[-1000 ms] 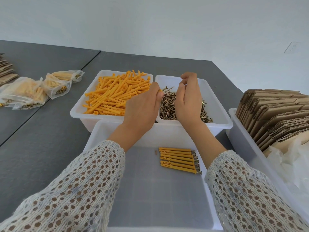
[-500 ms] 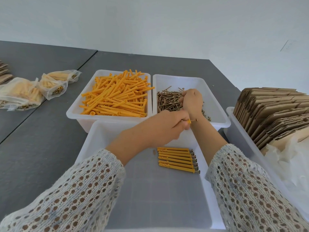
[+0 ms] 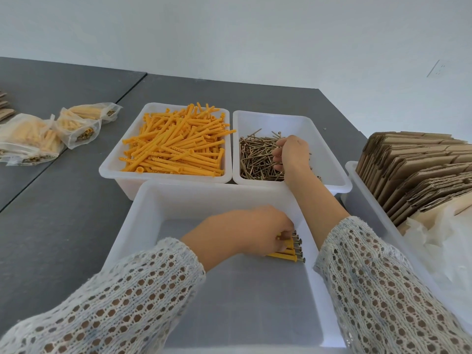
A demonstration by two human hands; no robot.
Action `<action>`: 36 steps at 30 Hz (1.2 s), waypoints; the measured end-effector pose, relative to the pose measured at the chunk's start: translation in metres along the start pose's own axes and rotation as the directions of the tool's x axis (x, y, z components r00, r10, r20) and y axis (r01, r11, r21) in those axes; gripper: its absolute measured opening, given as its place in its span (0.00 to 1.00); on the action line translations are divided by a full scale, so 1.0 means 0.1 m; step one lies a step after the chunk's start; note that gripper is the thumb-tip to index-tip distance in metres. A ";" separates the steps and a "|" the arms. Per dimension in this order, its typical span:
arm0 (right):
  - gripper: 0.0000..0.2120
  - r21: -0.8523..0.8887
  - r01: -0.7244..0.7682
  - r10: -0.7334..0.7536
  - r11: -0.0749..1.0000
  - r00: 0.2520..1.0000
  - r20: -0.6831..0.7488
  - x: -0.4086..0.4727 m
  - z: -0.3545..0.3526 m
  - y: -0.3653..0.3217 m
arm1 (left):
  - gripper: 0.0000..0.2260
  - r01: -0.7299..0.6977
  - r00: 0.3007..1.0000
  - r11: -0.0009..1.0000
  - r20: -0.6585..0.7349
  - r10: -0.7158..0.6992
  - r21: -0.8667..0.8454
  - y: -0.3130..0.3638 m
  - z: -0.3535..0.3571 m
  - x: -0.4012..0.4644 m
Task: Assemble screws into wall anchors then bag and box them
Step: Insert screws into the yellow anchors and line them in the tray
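Half a second before, our left hand had been up by the bin rims with a finished piece; now it had come down into the near tray, fingers curled on the row of assembled anchors by the tray's right wall, probably laying another alongside. Our right hand had settled into the screws in the right bin, fingers curled among them; we couldn't tell whether it held one. The loose anchors waited in the left bin. The tray's left floor offered room; the bin walls stood close.
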State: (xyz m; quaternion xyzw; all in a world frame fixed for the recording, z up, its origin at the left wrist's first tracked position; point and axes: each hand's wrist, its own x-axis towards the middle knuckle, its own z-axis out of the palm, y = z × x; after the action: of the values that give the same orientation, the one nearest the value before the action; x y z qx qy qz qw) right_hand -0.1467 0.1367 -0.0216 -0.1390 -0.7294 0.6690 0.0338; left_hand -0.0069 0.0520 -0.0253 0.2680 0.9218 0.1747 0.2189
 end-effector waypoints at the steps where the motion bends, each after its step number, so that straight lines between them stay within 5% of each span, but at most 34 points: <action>1: 0.14 -0.001 -0.004 0.004 1.000 1.000 0.001 0.00 0.00 0.00 | 0.07 -0.024 1.000 0.999 -0.016 0.024 0.044 0.03 0.03 0.00; 13: 0.16 -0.023 -0.016 0.016 1.000 1.000 -0.001 0.03 0.02 0.01 | 0.03 -0.081 0.988 0.890 -0.083 0.131 0.448 0.23 0.40 0.01; 18: 0.15 -0.036 0.011 -0.011 0.999 1.000 0.003 0.02 0.02 0.01 | 0.09 -0.031 0.984 0.918 -0.148 0.097 0.396 0.20 0.42 0.05; 36: 0.16 -0.090 0.073 -0.072 0.993 0.997 0.015 0.03 0.03 0.04 | 0.07 0.133 0.977 0.947 -0.197 -0.077 0.291 0.21 0.36 0.09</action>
State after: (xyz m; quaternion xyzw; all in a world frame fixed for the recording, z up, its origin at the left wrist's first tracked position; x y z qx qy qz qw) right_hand -0.1498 0.1349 -0.0259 -0.1101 -0.7635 0.6346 0.0475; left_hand 0.0127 0.0807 -0.0493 0.2315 0.9669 0.0434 0.0984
